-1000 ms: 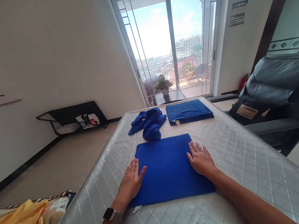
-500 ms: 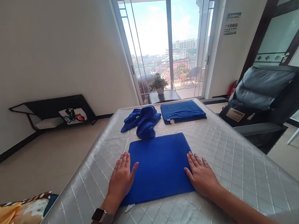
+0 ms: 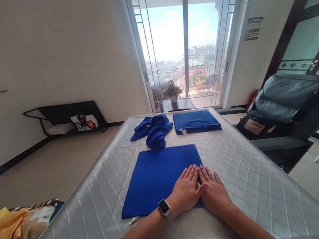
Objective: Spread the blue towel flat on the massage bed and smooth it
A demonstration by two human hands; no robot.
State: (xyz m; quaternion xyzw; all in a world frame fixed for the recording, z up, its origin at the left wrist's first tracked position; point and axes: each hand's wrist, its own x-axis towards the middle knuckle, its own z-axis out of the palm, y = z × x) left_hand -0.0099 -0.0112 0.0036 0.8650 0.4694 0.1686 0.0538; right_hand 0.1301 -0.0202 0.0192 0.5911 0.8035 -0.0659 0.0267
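Note:
A folded blue towel [image 3: 158, 176] lies flat on the quilted grey mattress [image 3: 249, 174] in front of me. My left hand [image 3: 186, 189], with a watch on the wrist, lies open and flat on the towel's near right part. My right hand [image 3: 213, 190] rests open right beside it, at the towel's near right corner, fingers stretched forward. The two hands touch side by side. Farther back lie a crumpled blue towel [image 3: 152, 129] and a neatly folded blue towel [image 3: 195, 121].
A dark massage chair [image 3: 287, 106] stands to the right of the mattress. Yellow and patterned cloth [image 3: 10, 233] lies at the lower left. A sliding glass door [image 3: 187, 45] with a potted plant [image 3: 172, 91] is behind; a black rack [image 3: 65, 118] leans on the left wall.
My left hand slid from the towel's left edge across to its right side and now lies next to my right hand. The right hand stayed at the right corner.

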